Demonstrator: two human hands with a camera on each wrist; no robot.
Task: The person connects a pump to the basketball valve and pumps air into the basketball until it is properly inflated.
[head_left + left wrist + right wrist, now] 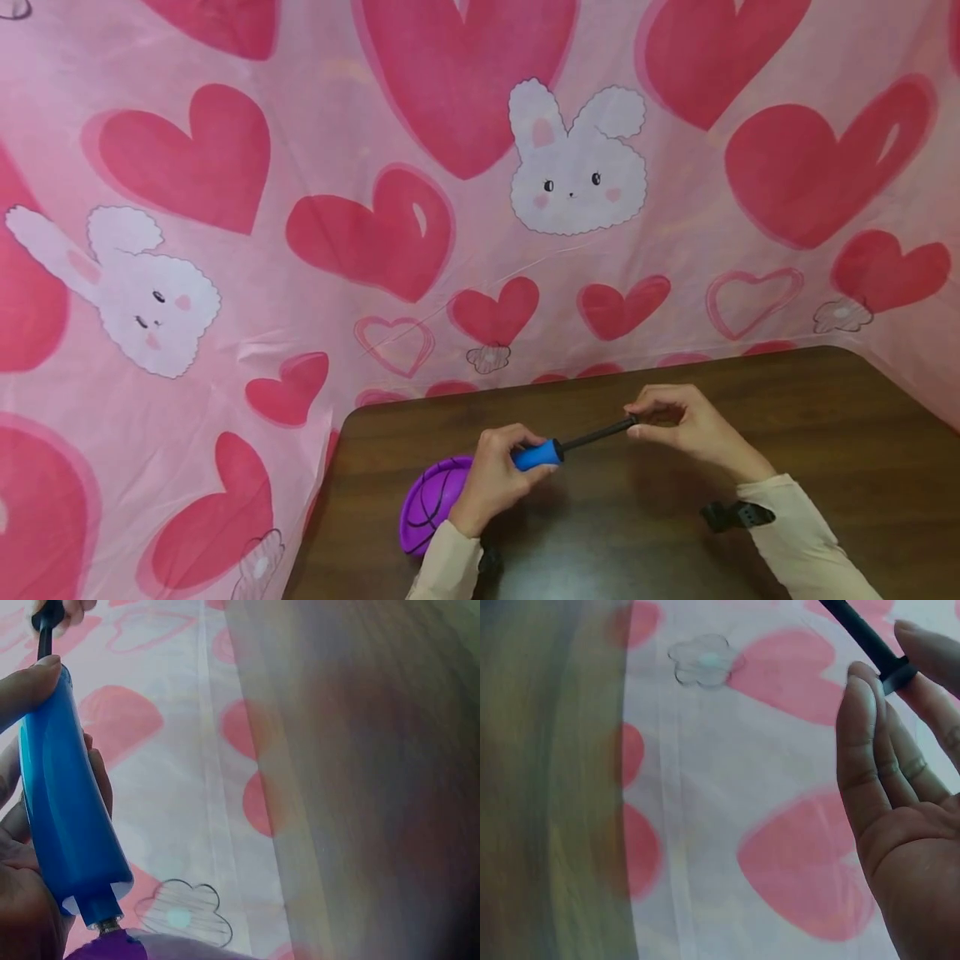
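Note:
A small hand pump with a blue barrel (71, 802) and a black rod (597, 435) is held between both hands over the table. My left hand (498, 475) grips the barrel, thumb along its top near the rod end. At the pulled-out end of the rod, my right hand (686, 425) pinches the black end cap (897, 673) between thumb and fingers. A purple ball (435, 504) with black lines, dented and slack, sits beside my left wrist. In the left wrist view, the pump's metal needle (109, 925) meets the purple ball (109, 948).
The dark wooden table (600, 533) has rounded far corners. Behind it hangs a pink cloth (337, 108) printed with hearts and rabbits, close along the table's far and left edges. A black strap (738, 515) is on the right wrist.

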